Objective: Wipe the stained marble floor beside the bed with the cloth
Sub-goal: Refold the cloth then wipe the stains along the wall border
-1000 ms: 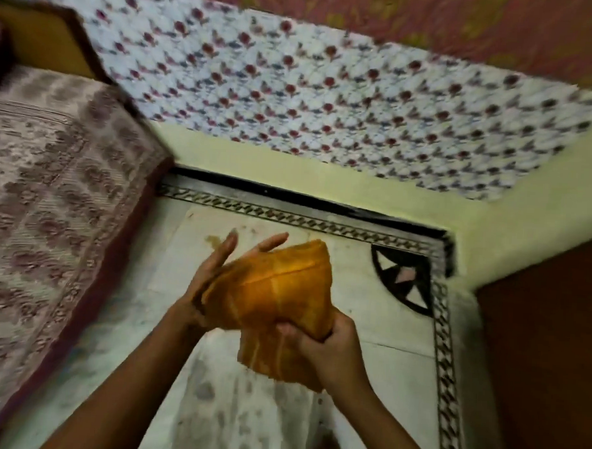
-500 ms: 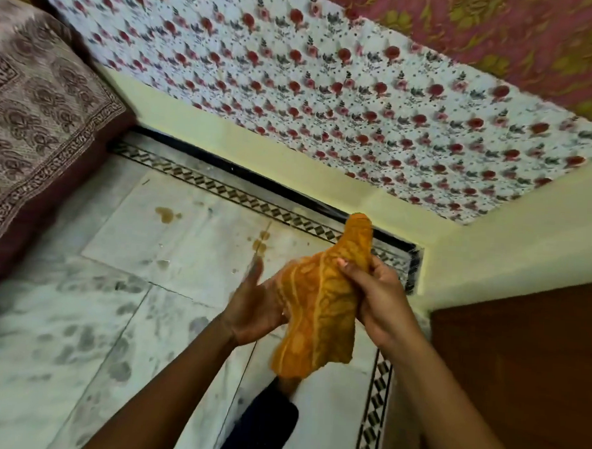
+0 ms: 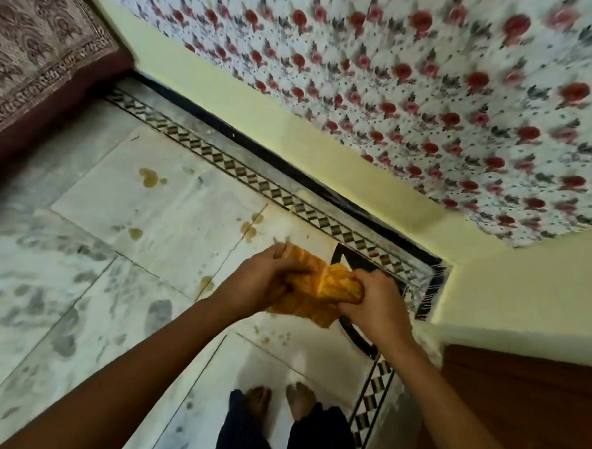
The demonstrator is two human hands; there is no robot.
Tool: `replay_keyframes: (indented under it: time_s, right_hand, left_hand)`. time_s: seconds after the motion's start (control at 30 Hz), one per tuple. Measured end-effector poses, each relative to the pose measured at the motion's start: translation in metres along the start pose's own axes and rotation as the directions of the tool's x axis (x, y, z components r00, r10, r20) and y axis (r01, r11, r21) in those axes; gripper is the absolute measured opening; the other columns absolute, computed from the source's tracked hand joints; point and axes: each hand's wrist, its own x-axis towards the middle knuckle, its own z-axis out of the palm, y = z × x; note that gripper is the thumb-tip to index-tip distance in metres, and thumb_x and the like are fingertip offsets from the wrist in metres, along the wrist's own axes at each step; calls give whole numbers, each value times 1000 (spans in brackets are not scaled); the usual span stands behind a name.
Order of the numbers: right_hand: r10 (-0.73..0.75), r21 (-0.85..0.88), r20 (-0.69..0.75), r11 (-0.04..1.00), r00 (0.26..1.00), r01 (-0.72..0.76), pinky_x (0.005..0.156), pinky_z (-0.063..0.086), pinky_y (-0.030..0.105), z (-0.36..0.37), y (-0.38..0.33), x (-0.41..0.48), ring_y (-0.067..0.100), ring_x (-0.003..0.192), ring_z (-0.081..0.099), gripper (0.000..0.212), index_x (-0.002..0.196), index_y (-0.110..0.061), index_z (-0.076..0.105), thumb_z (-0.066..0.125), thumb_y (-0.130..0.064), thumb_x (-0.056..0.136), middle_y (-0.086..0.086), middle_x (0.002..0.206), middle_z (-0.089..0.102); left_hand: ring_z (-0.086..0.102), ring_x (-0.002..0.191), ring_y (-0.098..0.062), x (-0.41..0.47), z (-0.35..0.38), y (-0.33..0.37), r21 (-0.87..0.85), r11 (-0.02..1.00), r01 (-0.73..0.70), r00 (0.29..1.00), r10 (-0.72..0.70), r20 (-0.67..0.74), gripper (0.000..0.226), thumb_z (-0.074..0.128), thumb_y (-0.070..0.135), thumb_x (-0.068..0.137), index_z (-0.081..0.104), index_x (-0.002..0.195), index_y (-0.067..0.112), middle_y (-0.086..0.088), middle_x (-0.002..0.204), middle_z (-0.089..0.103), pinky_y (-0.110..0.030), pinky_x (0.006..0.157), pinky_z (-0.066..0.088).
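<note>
Head view, directed downward at a person standing on the marble floor (image 3: 79, 281). The cloth (image 3: 337, 285), orange and bunched into folds, is held between both hands and, as far as can be judged, is kept clear of the floor. The left hand (image 3: 267, 279) is closed round one end, its fingers curled into the fabric. The right hand (image 3: 374, 305) is closed round the other end, with the folds gathered in its grasp. The fingertips of the left hand are blurred, so their exact placement cannot be told.

Brownish stains are seen on the pale slab: one pair (image 3: 250, 227) just beyond the left hand, a larger blot (image 3: 149, 177) farther out to the left of that hand, and small specks (image 3: 275, 338) beneath the hands. The bed (image 3: 39, 56) lies well to the left of the left hand and beyond it. An inlaid border (image 3: 255, 181) runs past the far side of both hands, and bare feet (image 3: 278, 405) are seen below the wrists.

The step in hand is judged to be preparation: the cloth is being gathered into a pad, and no wiping has begun. For the next move, the body must be lowered, the cloth pressed flat to the floor, and the pad drawn across the nearest stains beyond the left hand.
</note>
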Motion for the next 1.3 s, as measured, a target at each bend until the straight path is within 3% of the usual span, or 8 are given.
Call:
replay_keyframes:
  time_s: [0.17, 0.33, 0.7, 0.83, 0.93, 1.03, 1.13, 1.3]
  right_hand:
    - [-88, 264, -77, 959, 993, 106, 59, 41, 15, 85, 54, 63, 9, 80, 55, 24, 84, -11, 65, 78, -23, 69, -7, 86, 57]
    - [-236, 346, -127, 900, 963, 266, 57, 42, 7, 183, 83, 149, -5, 72, 52, 32, 96, -26, 53, 75, -21, 73, -18, 81, 52]
    - [-653, -281, -151, 748, 743, 601, 69, 43, 30, 316, 81, 244, 16, 83, 53, 45, 110, -19, 55, 69, -39, 72, -4, 91, 53]
    - [-800, -316, 52, 554, 598, 770, 62, 48, 33, 362, 87, 189, 23, 75, 60, 45, 108, -20, 51, 74, -32, 71, 3, 90, 61]
    - [-817, -251, 335, 403, 470, 880, 51, 40, 26, 413, 109, 149, 18, 62, 56, 46, 95, -26, 49, 65, -59, 69, -2, 80, 61]
    - [-645, -225, 269, 680, 715, 698, 78, 45, 30, 466, 132, 135, 18, 100, 56, 75, 118, -32, 54, 38, -85, 67, -1, 115, 59]
    - [-430, -363, 110, 822, 896, 439, 102, 33, 51, 520, 143, 122, 35, 132, 33, 90, 142, -42, 26, 26, -88, 65, 9, 152, 26]
    - [-736, -295, 53, 634, 675, 714, 65, 49, 37, 512, 209, 106, 32, 85, 54, 58, 110, -31, 56, 56, -48, 55, 8, 125, 54]
  left_hand:
    - [56, 91, -23, 33, 55, -101, 311, 946, -94, 974, 153, -169, 36, 65, 22, 81, 58, 116, 19, -5, 105, 61, -29, 74, 44]
    - [53, 95, -27, 67, 117, -241, 406, 914, -18, 908, 185, -375, 42, 49, 44, 84, 51, 123, 29, -8, 107, 59, -39, 81, 47]
    - [50, 109, -18, 73, 186, -442, 343, 936, 81, 741, 174, -649, 38, 51, 24, 91, 51, 129, 19, -3, 120, 57, -17, 88, 31]
    - [54, 107, -16, 46, 190, -456, 260, 960, 100, 668, 129, -733, 34, 49, 22, 91, 54, 125, 20, 0, 117, 59, -19, 85, 36]
    - [54, 105, -14, 22, 199, -459, 157, 982, 104, 599, 64, -798, 32, 50, 18, 90, 56, 121, 19, 3, 113, 59, -23, 85, 41]
    - [56, 105, -17, 7, 219, -468, 8, 990, 139, 506, -64, -860, 32, 48, 18, 88, 57, 119, 18, 5, 113, 59, -32, 87, 46]
    - [56, 104, -18, 0, 243, -478, -71, 978, 198, 486, -161, -859, 35, 46, 20, 86, 57, 119, 17, 5, 114, 58, -32, 86, 46]
    - [54, 106, -20, -5, 259, -493, 58, 956, 288, 588, -129, -799, 38, 40, 25, 84, 62, 112, 11, -6, 113, 62, -18, 89, 34]
